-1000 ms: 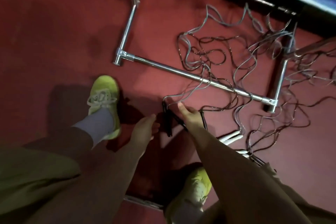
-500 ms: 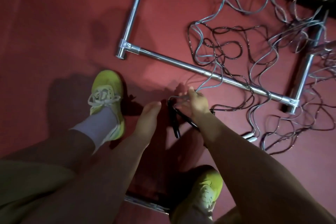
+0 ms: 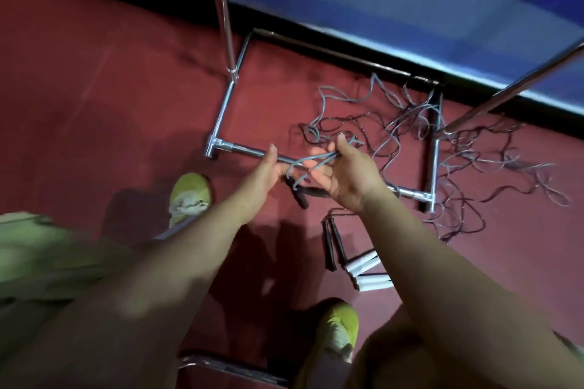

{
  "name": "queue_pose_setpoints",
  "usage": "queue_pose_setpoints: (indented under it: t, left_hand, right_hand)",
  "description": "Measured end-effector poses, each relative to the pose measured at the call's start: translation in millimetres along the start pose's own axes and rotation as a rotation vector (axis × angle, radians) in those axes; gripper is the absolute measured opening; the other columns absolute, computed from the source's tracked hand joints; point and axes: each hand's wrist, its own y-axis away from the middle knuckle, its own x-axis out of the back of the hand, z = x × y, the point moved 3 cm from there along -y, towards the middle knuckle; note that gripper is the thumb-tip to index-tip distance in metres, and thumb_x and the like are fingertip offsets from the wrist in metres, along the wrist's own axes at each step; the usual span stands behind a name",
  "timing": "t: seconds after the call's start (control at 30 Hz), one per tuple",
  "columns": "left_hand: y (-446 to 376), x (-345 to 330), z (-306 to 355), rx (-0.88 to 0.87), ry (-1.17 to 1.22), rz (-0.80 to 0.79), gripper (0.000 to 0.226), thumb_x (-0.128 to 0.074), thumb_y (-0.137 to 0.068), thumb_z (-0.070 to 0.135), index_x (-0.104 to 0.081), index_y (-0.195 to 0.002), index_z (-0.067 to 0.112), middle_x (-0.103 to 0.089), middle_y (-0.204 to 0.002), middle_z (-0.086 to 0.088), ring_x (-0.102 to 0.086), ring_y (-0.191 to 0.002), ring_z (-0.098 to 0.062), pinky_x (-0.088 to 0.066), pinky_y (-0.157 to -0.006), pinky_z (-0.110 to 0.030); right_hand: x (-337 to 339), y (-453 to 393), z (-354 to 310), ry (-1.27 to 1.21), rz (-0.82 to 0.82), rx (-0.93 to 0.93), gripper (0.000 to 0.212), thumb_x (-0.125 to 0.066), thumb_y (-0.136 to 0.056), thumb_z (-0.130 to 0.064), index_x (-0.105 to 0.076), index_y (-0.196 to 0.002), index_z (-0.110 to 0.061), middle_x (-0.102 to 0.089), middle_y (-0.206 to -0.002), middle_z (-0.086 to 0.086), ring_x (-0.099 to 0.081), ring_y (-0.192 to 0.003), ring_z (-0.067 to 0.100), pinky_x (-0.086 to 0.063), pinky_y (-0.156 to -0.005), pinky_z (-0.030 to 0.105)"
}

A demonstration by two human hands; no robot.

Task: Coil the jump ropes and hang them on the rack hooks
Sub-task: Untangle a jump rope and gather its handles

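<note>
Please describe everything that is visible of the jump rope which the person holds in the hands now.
The held jump rope has a thin grey cord, glossy like plastic, and two black handles that hang below the hands, clear of the red floor. The right hand grips several loops of cord, gathered but not yet a tidy coil. The left hand touches the cord with straight fingers. The cord's far end runs into the tangle of ropes on the floor.

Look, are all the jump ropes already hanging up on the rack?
No, a tangle of ropes lies on the red floor, and the right hand holds one gray rope.
</note>
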Motion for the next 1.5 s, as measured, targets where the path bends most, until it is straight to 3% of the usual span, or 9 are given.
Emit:
queue_pose_setpoints:
  t: [0.1,0.23,0.33,0.4,0.6,0.83,1.1,1.33,1.5]
  left_hand:
    - [28.7,-19.5,23.2,-0.017,0.039,-0.12,0.078,0.002,-0.093,0.056,-0.057,-0.083,0.006,-0.071,-0.066,-0.003,-0.066,-0.072,-0.013,-0.045,-0.079,-0.026]
    - [63.6,-49.3,43.4,-0.004,-0.025,-0.296,0.076,-0.044,-0.067,0.08,-0.059,-0.093,0.011,-0.069,-0.069,0.001,-0.065,-0.073,-0.011,-0.048,-0.069,-0.02]
    - [88.0,-61.6,54.8,0.01,-0.024,-0.342,0.031,-0.066,-0.083,0.035,-0.059,-0.092,0.006,-0.067,-0.066,-0.001,-0.068,-0.066,-0.016,-0.054,-0.065,-0.024]
    - [102.2,-65.7,67.9,0.033,-0.075,-0.289,0.01,-0.051,-0.093,0.008,-0.057,-0.086,0.004,-0.063,-0.06,0.001,-0.066,-0.058,-0.015,-0.055,-0.059,-0.025]
    - [127.7,-65.3,109.8,0.045,-0.229,-0.25,0.018,-0.048,-0.097,0.014,-0.057,-0.083,0.007,-0.059,-0.059,0.001,-0.059,-0.052,-0.014,-0.052,-0.052,-0.027]
    - [141.3,-66.1,125.6,0.152,-0.163,-0.316,0.015,-0.058,-0.082,0.02,-0.059,-0.081,0.005,-0.061,-0.061,-0.003,-0.063,-0.056,-0.018,-0.055,-0.053,-0.03]
    - [130.3,-59.2,126.9,0.223,-0.109,-0.371,0.019,-0.068,-0.075,0.021,-0.059,-0.081,0.006,-0.056,-0.057,0.001,-0.056,-0.047,-0.014,-0.048,-0.045,-0.025]
    - [125.0,-54.8,116.0,0.351,-0.071,-0.553,0.022,-0.081,-0.06,0.03,-0.073,-0.071,0.012,-0.066,-0.065,-0.007,-0.066,-0.056,-0.018,-0.055,-0.05,-0.028]
    - [123.4,-58.4,111.9,0.278,0.008,-0.464,0.014,-0.057,-0.075,0.02,-0.061,-0.083,0.009,-0.052,-0.058,0.001,-0.051,-0.047,-0.011,-0.048,-0.045,-0.024]
  right_hand:
    - [-5.2,34.4,-22.7,-0.079,-0.024,0.025,0.038,-0.035,-0.103,-0.036,-0.045,-0.073,-0.015,-0.067,-0.058,0.001,-0.068,-0.051,0.016,-0.052,-0.042,0.022]
    - [-7.6,75.3,-46.3,-0.171,-0.064,0.062,0.038,-0.035,-0.103,-0.036,-0.046,-0.073,-0.015,-0.068,-0.06,0.002,-0.067,-0.048,0.017,-0.053,-0.042,0.02]
    - [-6.3,101.6,-56.3,-0.174,-0.038,0.101,0.039,-0.034,-0.103,-0.036,-0.046,-0.073,-0.015,-0.068,-0.061,0.003,-0.068,-0.05,0.017,-0.053,-0.041,0.021]
    - [-2.1,117.7,-59.2,-0.011,0.017,0.107,0.04,-0.033,-0.103,-0.038,-0.049,-0.076,-0.014,-0.066,-0.066,0.006,-0.067,-0.05,0.016,-0.052,-0.041,0.023]
    - [15.6,149.3,-75.2,0.958,0.26,0.392,0.047,-0.036,-0.1,-0.044,-0.057,-0.073,-0.012,-0.061,-0.067,0.005,-0.057,-0.064,0.024,-0.043,-0.066,0.031]
    - [-29.9,171.5,-63.9,1.038,-0.335,0.609,0.05,-0.025,-0.1,-0.05,-0.051,-0.136,-0.028,-0.049,-0.139,-0.015,-0.042,-0.125,-0.008,-0.027,-0.092,-0.003]
    - [-21.4,138.4,-58.3,1.025,-0.435,0.545,0.052,-0.033,-0.09,-0.061,-0.06,-0.084,-0.017,-0.063,-0.084,0.002,-0.058,-0.084,0.02,-0.047,-0.086,0.039]
    - [-21.3,139.7,-65.2,0.912,-0.402,0.576,0.032,-0.045,-0.09,-0.039,-0.043,-0.065,-0.019,-0.037,-0.05,-0.012,-0.036,-0.046,0.005,-0.036,-0.049,0.019]
    - [-21.8,131.4,-59.6,0.991,-0.356,0.502,0.046,-0.044,-0.087,-0.055,-0.043,-0.054,-0.022,-0.036,-0.045,-0.01,-0.033,-0.043,0.008,-0.032,-0.053,0.027]
